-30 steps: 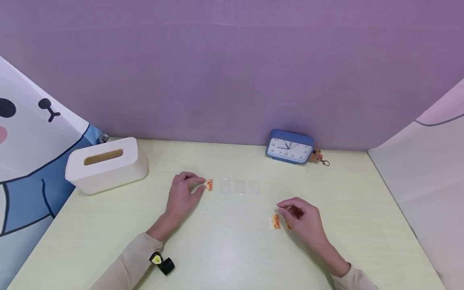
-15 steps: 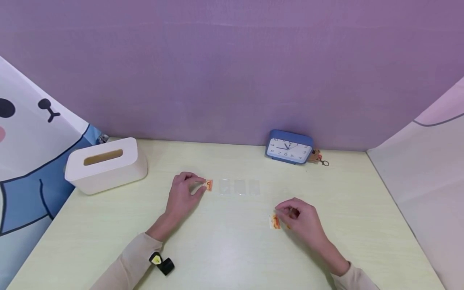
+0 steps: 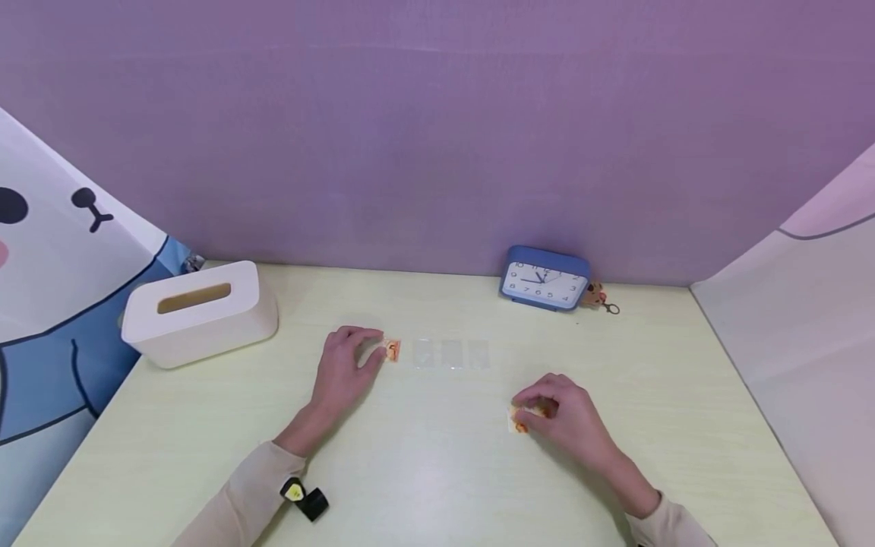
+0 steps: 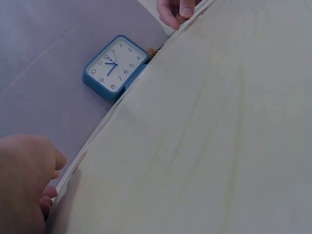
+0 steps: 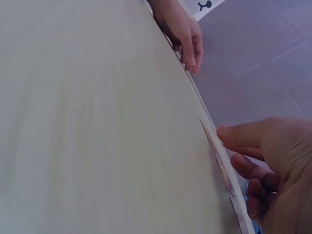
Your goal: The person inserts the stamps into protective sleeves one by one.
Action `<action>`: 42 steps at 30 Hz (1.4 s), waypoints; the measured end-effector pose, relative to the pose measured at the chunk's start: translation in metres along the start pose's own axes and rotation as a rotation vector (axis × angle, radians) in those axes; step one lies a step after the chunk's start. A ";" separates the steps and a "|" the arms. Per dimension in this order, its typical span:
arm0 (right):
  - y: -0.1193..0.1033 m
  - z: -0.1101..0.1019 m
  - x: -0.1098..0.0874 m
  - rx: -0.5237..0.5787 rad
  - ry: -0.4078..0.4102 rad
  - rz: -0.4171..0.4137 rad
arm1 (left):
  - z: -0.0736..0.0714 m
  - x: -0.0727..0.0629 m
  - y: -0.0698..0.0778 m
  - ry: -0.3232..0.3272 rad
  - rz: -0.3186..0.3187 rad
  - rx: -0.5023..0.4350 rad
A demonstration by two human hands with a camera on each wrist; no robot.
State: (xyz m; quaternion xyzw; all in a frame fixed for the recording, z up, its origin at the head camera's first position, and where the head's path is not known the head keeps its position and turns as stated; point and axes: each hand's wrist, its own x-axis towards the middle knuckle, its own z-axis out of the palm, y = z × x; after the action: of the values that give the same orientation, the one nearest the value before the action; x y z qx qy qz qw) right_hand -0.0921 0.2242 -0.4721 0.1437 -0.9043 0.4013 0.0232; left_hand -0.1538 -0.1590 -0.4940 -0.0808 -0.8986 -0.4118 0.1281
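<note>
My left hand (image 3: 345,372) rests on the table with thumb and index finger spread at the left edge of a small orange-and-white card (image 3: 393,350), which lies flat. To the right of that card, three clear plastic pieces (image 3: 452,354) lie in a row. My right hand (image 3: 570,418) is low over another small orange-and-white card (image 3: 519,427); thumb and index finger stand apart over its upper part. That hand partly hides a further orange piece. In the right wrist view, the right fingertips (image 5: 223,134) are right by the edges of the flat cards (image 5: 224,175).
A white tissue box (image 3: 205,334) stands at the back left of the pale table (image 3: 424,471). At the back right is a blue alarm clock (image 3: 544,279) with a brown figure keychain (image 3: 593,294) beside it. A black wrist camera (image 3: 306,497) sits at my left sleeve.
My right hand has moved slightly left and down, and its thumb and index finger have come over the nearer card. My left hand has barely moved; the card by it has shifted slightly.
</note>
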 end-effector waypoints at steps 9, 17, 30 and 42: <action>0.002 -0.002 0.001 -0.080 -0.055 -0.040 | -0.001 0.000 0.000 -0.023 -0.039 -0.012; 0.002 -0.001 0.002 -0.094 -0.073 -0.038 | -0.001 0.000 0.000 -0.025 -0.051 -0.020; 0.004 0.002 0.003 -0.050 -0.011 -0.111 | -0.001 0.000 -0.002 -0.021 -0.038 -0.019; 0.007 0.002 0.004 -0.025 -0.032 -0.268 | -0.001 0.000 0.000 -0.006 -0.030 -0.034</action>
State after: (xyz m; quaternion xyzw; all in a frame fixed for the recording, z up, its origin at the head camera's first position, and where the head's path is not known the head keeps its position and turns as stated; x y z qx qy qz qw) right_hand -0.0979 0.2263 -0.4771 0.2691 -0.8822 0.3810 0.0640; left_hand -0.1532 -0.1594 -0.4933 -0.0707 -0.8930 -0.4285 0.1178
